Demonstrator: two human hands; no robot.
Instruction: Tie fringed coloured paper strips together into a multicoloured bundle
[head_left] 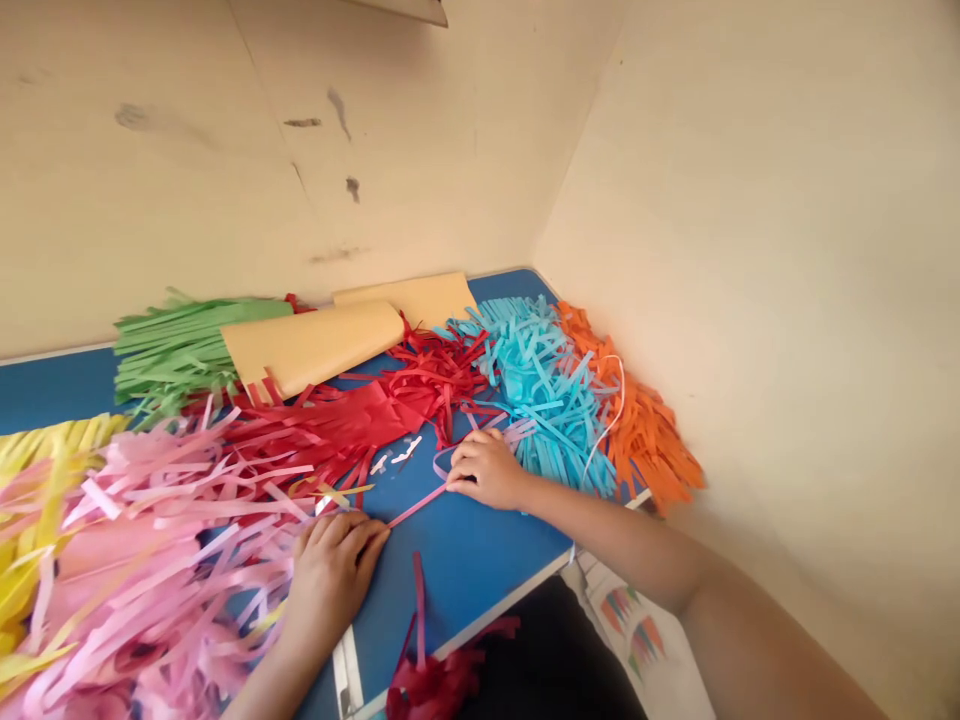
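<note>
A narrow pink paper strip (418, 507) stretches between my two hands just above the blue table. My left hand (337, 560) is closed on its near left end, thumb and fingers together. My right hand (487, 468) pinches the other end, and a loose loop of paper curls beside its fingers. Left of my left hand lies a heap of pink fringed paper (135, 560). Red fringed paper (352, 425) spreads beyond both hands. Turquoise fringed paper (544, 385) is piled right behind my right hand.
Yellow fringe (19, 560) lies at the far left, green fringe (180, 345) at the back and orange fringe (645, 430) by the right wall. Folded tan paper (315, 345) rests among them. More red fringe (435, 685) hangs at the front edge of the blue table (450, 570).
</note>
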